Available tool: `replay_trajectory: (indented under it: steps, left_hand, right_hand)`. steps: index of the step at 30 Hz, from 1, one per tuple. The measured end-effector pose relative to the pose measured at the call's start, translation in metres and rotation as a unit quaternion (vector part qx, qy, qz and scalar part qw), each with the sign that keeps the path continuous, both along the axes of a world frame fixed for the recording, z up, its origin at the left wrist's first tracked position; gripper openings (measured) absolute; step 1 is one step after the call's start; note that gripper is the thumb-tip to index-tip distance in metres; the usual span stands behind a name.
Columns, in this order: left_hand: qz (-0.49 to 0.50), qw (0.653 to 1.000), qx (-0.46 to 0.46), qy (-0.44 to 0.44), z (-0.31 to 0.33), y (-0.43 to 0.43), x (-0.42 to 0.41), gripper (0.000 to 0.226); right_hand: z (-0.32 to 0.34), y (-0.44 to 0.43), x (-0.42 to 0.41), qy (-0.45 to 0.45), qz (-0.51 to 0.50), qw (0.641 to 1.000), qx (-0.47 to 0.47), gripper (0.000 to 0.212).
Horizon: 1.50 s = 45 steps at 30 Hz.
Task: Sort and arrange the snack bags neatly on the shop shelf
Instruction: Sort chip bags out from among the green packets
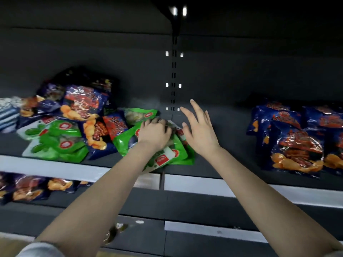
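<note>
The left hand (155, 134) rests on a small pile of green snack bags (126, 139) at the middle of the shelf (232, 127), its fingers curled over their top edges in a grip. Just beside them to the right, the right hand (199, 130) hovers with its fingers spread and holds nothing. A mixed heap of blue and green bags (83, 108) lies to the left, and upright blue snack bags (297, 145) stand well apart on the right.

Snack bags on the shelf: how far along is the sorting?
Done: blue bags grouped on the right. In hand: the left hand grips green bags at mid-shelf; the right hand hovers open beside. Left: the mixed pile of blue and green bags on the left.
</note>
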<state>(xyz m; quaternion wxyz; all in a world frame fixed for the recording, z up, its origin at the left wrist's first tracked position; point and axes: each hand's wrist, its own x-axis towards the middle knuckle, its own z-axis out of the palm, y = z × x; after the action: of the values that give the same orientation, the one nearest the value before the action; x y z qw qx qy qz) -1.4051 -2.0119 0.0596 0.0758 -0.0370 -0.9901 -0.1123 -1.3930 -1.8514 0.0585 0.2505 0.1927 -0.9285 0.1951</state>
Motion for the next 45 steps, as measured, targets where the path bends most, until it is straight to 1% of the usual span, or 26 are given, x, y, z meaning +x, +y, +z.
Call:
replay_trajectory:
  steps: [3,10,15,21,25,30,34,37,39,41,45]
  left_hand:
    - [0.043,0.999,0.01,0.009,-0.002,-0.033,0.007,0.042]
    - [0.074,0.993,0.042,0.079,-0.007,-0.093,0.033,0.045]
    - [0.119,0.985,0.05,0.118,-0.007,-0.129,0.05,0.042]
    - [0.183,0.976,0.045,0.109,-0.01,-0.16,0.064,0.043]
    - [0.204,0.973,0.045,0.097,-0.012,-0.171,0.072,0.046]
    - [0.224,0.97,0.044,0.085,-0.016,-0.181,0.077,0.043]
    - [0.224,0.969,0.044,0.094,-0.017,-0.184,0.08,0.042]
    - [0.225,0.97,0.027,0.087,-0.02,-0.187,0.083,0.044]
    - [0.231,0.969,0.03,0.082,-0.021,-0.191,0.085,0.044]
    - [0.237,0.968,0.03,0.078,-0.021,-0.195,0.087,0.045]
    - [0.239,0.967,0.029,0.08,-0.021,-0.198,0.09,0.045]
  right_hand:
    - [0.0,-0.032,-0.009,-0.01,0.042,0.999,0.006,0.048]
    - [0.006,-0.099,-0.025,-0.027,0.131,0.991,0.028,0.047]
    - [0.014,-0.134,-0.032,-0.02,0.182,0.982,0.043,0.045]
    - [0.031,-0.159,-0.042,-0.007,0.228,0.972,0.063,0.045]
    - [0.038,-0.174,-0.046,-0.008,0.259,0.962,0.091,0.047]
    - [0.036,-0.192,-0.042,-0.029,0.28,0.951,0.128,0.061]
    - [0.017,-0.207,-0.033,-0.049,0.282,0.939,0.192,0.082]
    - [0.005,-0.213,-0.032,-0.08,0.277,0.933,0.216,0.096]
    - [-0.003,-0.214,-0.032,-0.092,0.271,0.925,0.251,0.104]
    - [-0.009,-0.214,-0.032,-0.095,0.269,0.92,0.268,0.106]
    - [-0.01,-0.213,-0.034,-0.097,0.282,0.922,0.247,0.1]
